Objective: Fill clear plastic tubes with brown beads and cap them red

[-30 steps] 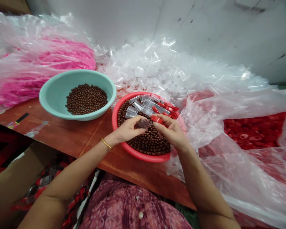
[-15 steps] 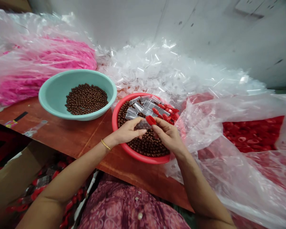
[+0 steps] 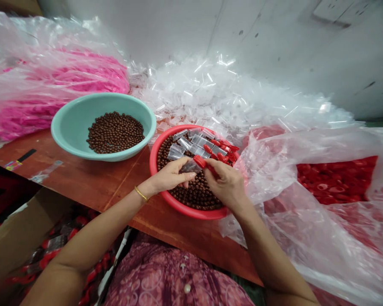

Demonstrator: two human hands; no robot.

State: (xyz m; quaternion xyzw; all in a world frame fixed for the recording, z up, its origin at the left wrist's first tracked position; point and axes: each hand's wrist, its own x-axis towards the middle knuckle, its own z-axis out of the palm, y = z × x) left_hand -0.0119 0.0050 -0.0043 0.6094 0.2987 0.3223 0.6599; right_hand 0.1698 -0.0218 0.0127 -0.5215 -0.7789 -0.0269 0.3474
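Reddish wooden table (image 3: 83, 180) here, left hand (image 3: 169, 176) pinching a clear plastic tube (image 3: 189, 166), right hand (image 3: 225, 185) gripping a red plastic cap (image 3: 199, 161) over a red basin (image 3: 153, 170) of brown beads (image 3: 198, 191).

The left hand (image 3: 169, 176) and right hand (image 3: 225, 185) reach forward, curled into pinches, just beside each other.

Head view of two bare hands working over a red plastic basin (image 3: 191, 213) of brown beads (image 3: 194, 191). The left hand (image 3: 169, 176) pinches a clear plastic tube (image 3: 190, 166); the right hand (image 3: 225, 185) grips a red plastic cap (image 3: 199, 161) against the tube's end. More tubes and caps lie on the beads. To the left, a teal basin (image 3: 70, 136) of similar beads stands on a wooden table (image 3: 83, 178). Behind spreads a heap of clear tubes (image 3: 210, 93), between plastic bags of pink parts (image 3: 83, 74) and red caps (image 3: 335, 180).
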